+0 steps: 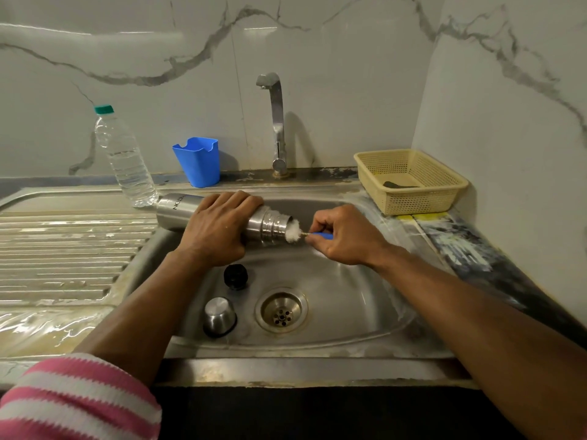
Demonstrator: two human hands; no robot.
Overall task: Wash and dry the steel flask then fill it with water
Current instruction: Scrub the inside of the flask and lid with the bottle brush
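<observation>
Left grip (219,228) wraps over the middle of the steel flask (190,211), fingers curled across its top, and holds it nearly level above the sink (349,300). Its base points left toward the draining board and sits just beside the plastic water bottle (125,157) standing on the counter (476,249); its threaded mouth points right. So the long axis runs left to right, tipped a little down toward the mouth.

At that mouth sits the white bristle head of the bottle brush (293,231), partly inside the neck and foamy. Right grip (346,235) pinches the thin blue handle of the brush just beyond the bristles, in line with the flask's axis. By my judgement, the scrubbing stroke depends on this alignment: the brush must travel leftward along the axis while the left hand steadies the body.

Below, in the basin, the black stopper (235,276) and the steel cup lid (219,315) lie left of the drain (282,309). Behind stand a blue cup (198,161), the tap (276,122) with no water running, and a cream basket (409,181) at far right.
</observation>
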